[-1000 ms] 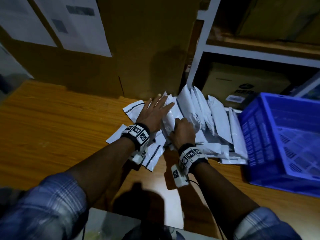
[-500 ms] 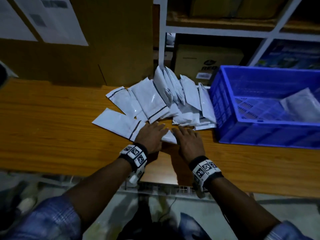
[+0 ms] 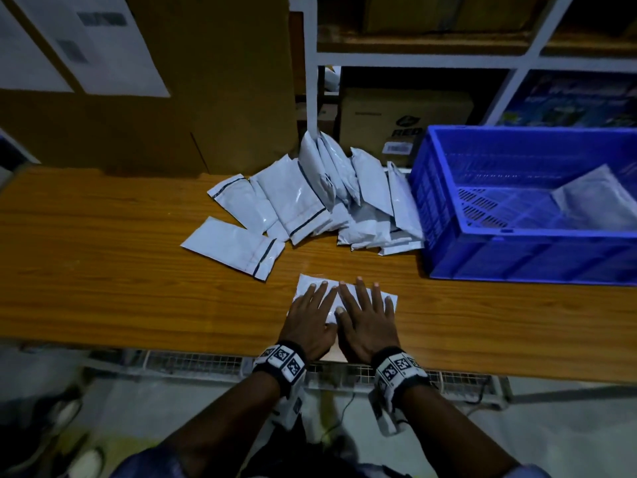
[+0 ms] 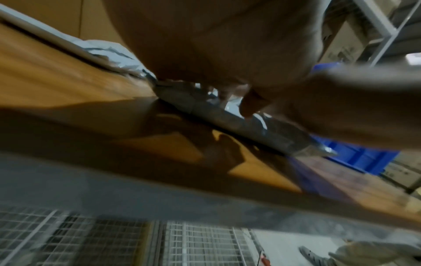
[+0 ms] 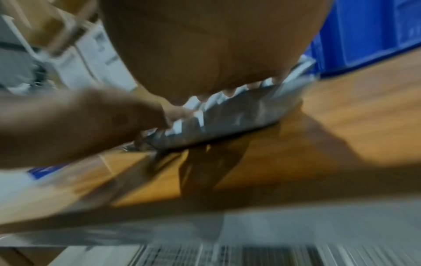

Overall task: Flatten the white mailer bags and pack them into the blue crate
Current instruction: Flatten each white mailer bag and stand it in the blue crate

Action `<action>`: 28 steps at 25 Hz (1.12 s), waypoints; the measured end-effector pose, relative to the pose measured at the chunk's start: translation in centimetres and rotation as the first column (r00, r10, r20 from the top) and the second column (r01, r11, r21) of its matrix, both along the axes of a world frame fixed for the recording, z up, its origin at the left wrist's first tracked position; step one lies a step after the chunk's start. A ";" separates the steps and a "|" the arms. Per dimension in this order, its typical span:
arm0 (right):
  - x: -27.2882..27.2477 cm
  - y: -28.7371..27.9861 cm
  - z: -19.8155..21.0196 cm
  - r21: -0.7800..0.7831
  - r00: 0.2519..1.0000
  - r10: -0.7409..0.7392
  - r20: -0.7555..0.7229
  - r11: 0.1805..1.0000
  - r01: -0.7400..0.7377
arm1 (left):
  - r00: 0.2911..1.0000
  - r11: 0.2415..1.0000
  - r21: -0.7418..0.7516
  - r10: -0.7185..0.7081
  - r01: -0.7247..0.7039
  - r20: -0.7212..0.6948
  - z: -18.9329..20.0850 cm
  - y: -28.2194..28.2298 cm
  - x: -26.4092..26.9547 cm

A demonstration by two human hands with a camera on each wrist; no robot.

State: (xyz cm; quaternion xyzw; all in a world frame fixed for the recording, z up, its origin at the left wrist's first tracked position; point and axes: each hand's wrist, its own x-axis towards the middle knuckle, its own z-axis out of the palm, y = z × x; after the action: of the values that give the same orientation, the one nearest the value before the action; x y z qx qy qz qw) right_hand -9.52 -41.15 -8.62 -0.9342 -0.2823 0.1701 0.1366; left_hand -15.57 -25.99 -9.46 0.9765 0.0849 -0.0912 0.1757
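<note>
Left hand and right hand pressing flat, fingers straight, on white mailer bag lying near table front edge. Blue crate sitting right, holding one bag. Bag pile leaning beside crate.

Wooden table; cardboard box

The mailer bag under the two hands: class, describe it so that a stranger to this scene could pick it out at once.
Start at the wooden table with the blue crate at its right end. Left of the crate lies a pile of white bags. The mailer bag lies alone at the near edge, apart from that pile, with the left hand and right hand flat on it.
</note>
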 end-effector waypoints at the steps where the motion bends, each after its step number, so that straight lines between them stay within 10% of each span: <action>1: -0.1 0.1 -0.5 0.004 1.000 -0.011 0.000 1.000 0.011 | 0.999 1.000 0.019 0.010 -0.011 0.040 0.2 0.2 0.3; 28: -0.1 0.9 -3.4 0.032 0.989 -0.086 0.123 0.996 0.083 | 0.997 0.997 -0.017 0.069 -0.069 0.022 -2.4 0.2 1.0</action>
State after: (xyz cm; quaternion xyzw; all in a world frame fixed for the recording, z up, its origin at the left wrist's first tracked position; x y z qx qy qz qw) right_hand -9.60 -40.23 -12.03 -0.9522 -0.2527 0.1016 0.1385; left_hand -14.60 -25.76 -11.84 0.9725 0.1159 -0.0748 0.1874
